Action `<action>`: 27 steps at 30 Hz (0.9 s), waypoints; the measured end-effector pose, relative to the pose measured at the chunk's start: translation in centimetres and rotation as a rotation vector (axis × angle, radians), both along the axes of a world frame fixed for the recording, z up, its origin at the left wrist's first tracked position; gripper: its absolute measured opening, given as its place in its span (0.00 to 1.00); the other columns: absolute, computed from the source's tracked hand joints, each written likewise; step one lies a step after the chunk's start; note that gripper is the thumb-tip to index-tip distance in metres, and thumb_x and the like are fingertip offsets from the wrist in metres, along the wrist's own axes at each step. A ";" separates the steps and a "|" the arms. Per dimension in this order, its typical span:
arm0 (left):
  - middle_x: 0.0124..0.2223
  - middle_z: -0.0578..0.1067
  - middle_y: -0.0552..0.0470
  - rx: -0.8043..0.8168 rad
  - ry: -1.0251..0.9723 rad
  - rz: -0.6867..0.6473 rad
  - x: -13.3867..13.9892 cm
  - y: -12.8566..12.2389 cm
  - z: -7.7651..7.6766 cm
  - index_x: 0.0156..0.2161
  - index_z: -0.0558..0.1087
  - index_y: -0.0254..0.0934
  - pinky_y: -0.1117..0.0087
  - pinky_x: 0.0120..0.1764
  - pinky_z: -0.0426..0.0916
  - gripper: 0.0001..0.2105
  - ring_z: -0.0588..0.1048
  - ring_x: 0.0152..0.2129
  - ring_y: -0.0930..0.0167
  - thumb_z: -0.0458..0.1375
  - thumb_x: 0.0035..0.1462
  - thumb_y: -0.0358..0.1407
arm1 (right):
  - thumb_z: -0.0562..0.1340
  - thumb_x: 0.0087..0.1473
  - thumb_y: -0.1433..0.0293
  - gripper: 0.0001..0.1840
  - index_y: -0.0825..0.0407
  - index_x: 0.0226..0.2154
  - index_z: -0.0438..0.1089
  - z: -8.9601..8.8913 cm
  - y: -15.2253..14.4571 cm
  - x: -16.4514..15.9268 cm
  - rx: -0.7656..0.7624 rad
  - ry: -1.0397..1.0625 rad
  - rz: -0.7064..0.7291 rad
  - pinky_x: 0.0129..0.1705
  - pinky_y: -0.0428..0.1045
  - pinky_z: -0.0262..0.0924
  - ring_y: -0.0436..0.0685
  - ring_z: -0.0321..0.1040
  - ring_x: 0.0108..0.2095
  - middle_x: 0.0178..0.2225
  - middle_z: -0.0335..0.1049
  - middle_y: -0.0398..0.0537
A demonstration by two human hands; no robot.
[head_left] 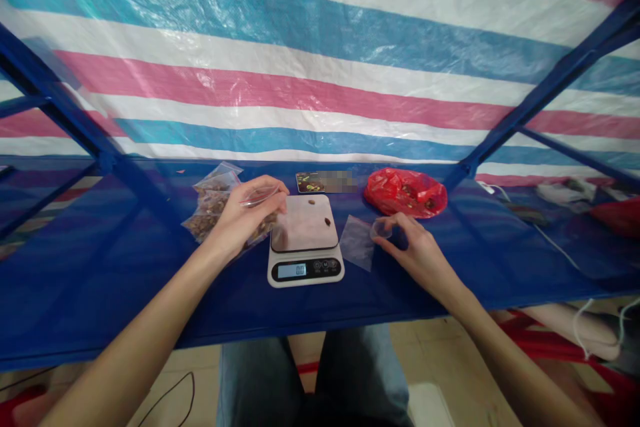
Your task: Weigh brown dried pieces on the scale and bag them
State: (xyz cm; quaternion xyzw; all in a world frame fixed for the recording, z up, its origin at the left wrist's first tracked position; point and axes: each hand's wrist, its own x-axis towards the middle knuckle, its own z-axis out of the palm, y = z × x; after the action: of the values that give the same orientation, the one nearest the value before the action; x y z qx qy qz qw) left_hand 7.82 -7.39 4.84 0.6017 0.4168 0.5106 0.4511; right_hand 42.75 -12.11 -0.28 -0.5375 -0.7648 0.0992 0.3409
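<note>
My left hand (253,207) is closed on a clear zip bag (264,229) of brown pieces, its red-lined mouth by my fingers, at the left edge of a white kitchen scale (305,225). Two small dark pieces (327,221) lie on the scale's plate, and its display (292,270) reads 0.0. On the right, my right hand (413,243) pinches a small clear plastic cup (381,229) between thumb and fingers. Beneath and beside that cup, a flat clear zip bag (356,243) lies against the scale's right side.
More filled zip bags (207,207) lie left of the scale. Behind stand a printed card (310,182) and a red plastic bag (405,193) with dark pieces. Blue metal posts (525,110) flank the blue tabletop (240,313). Another person's arm (575,327) shows at lower right.
</note>
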 end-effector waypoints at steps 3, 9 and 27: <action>0.26 0.71 0.55 0.001 -0.128 0.028 -0.2 0.4 -0.2 0.32 0.72 0.40 0.69 0.32 0.67 0.09 0.70 0.25 0.71 0.67 0.57 0.41 | 0.68 0.63 0.63 0.10 0.46 0.45 0.70 1.6 0.3 -1.9 0.172 -0.042 -0.015 0.56 0.64 0.64 0.68 0.71 0.52 0.49 0.76 0.54; 0.25 0.67 0.57 -0.013 -0.210 0.056 -0.6 1.0 -0.5 0.34 0.70 0.41 0.71 0.30 0.65 0.09 0.67 0.24 0.73 0.66 0.59 0.40 | 0.67 0.65 0.63 0.07 0.50 0.40 0.76 3.4 2.7 -8.2 0.091 -0.233 0.146 0.47 0.59 0.64 0.65 0.68 0.43 0.39 0.76 0.52; 0.27 0.70 0.57 0.039 -0.111 0.049 -1.2 1.5 -1.1 0.33 0.69 0.40 0.72 0.33 0.62 0.09 0.69 0.26 0.73 0.62 0.63 0.39 | 0.65 0.58 0.84 0.11 0.53 0.29 0.75 4.0 9.7 -12.7 -0.019 -0.217 0.383 0.51 0.55 0.62 0.59 0.72 0.44 0.37 0.77 0.51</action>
State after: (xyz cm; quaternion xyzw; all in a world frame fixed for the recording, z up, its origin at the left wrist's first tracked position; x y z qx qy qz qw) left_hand 6.62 -5.88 3.73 0.5708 0.3959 0.5620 0.4491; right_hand 30.04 -2.36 3.74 -0.3929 -0.8843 0.1110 0.2265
